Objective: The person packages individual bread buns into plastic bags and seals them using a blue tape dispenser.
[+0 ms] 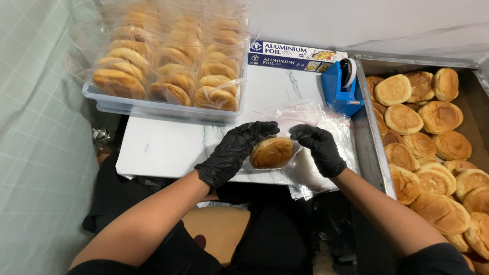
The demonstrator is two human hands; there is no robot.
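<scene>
One bun: inside clear bag, over white board.
Left hand: I clasp bun and bag.
Right hand: I pinch bag mouth.
Care: light squeeze, mouth taut.

Black gloves on both hands

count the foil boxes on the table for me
2. Both foil boxes lie at the back of the white table, one stacked behind the other, between the clear tub of bagged buns and the blue tape dispenser. The tub may hide more.
</scene>
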